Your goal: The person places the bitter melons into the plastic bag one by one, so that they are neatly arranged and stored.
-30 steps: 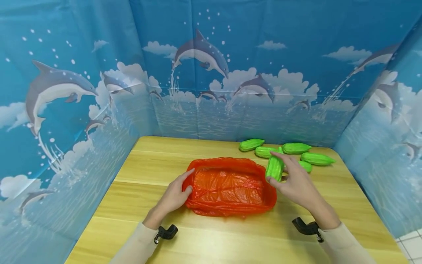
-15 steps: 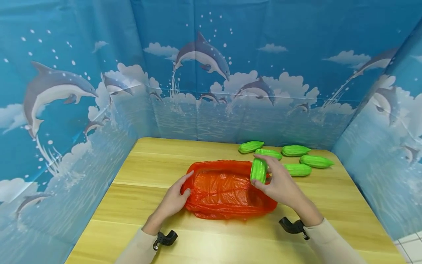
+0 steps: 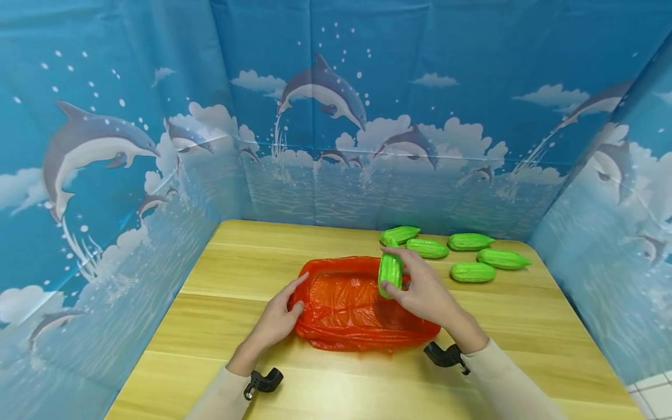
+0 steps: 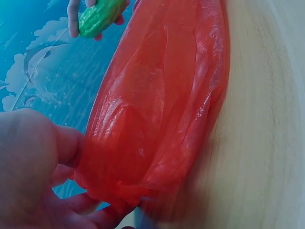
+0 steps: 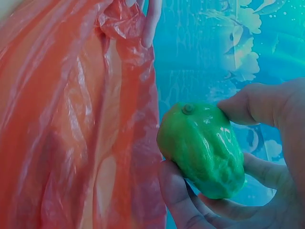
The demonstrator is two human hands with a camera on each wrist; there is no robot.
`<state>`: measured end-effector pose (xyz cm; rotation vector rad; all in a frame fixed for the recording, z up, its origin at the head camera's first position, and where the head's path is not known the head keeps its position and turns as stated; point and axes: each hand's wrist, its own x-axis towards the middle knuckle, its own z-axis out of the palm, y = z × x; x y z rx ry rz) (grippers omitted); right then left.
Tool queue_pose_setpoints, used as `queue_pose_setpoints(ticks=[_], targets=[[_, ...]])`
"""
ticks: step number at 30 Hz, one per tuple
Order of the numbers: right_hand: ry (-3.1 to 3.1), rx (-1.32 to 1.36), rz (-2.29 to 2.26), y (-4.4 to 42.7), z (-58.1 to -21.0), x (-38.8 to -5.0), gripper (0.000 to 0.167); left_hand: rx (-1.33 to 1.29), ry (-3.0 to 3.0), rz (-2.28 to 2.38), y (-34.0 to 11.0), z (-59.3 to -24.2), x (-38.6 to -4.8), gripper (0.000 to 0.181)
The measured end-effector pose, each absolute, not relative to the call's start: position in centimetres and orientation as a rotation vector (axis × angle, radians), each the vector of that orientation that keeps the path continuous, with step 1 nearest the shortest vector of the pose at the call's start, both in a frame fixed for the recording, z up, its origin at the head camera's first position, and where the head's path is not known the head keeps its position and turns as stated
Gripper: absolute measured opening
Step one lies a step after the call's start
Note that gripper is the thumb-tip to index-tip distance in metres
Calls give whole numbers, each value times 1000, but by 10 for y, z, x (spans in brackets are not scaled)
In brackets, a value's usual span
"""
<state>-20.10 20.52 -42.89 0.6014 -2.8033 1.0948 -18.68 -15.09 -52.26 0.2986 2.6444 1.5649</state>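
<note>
A red plastic bag [image 3: 346, 303] is spread open in a long rectangular shape on the table, its rim folded outward. What, if anything, stiffens it underneath is hidden. Around its left end my left hand [image 3: 275, 318] holds the rim, thumb and fingers bent against the plastic in the left wrist view. Above the right part of the bag my right hand [image 3: 422, 289] grips a ribbed green bitter gourd [image 3: 391, 273], held upright between thumb and fingers. In the right wrist view this gourd [image 5: 202, 150] shows its blunt stem end. It is apart from the bag.
Several more green gourds lie at the back right: one farthest left [image 3: 400, 234], one beside it [image 3: 427, 248], and others [image 3: 472, 272] to the right. The wooden table [image 3: 231, 251] meets dolphin-printed blue curtains [image 3: 325, 192] at the back and sides.
My right hand has moved left with the bitter gourd, from the bag's right edge to over its inside. My left hand stays at the bag's left end.
</note>
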Motion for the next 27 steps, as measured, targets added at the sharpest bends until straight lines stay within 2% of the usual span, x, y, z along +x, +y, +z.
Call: queue_pose_setpoints(ticks=[14, 20, 27], targets=[[-2801, 692, 1190, 177, -431, -216, 64, 296, 2565, 1654, -149, -528, -191, 70], [-2827, 723, 1232, 166, -430, -223, 68, 302, 2532, 1684, -148, -528, -194, 71], [-2840, 747, 1301, 154, -430, -227, 82, 304, 2544, 1675, -151, -527, -195, 72]])
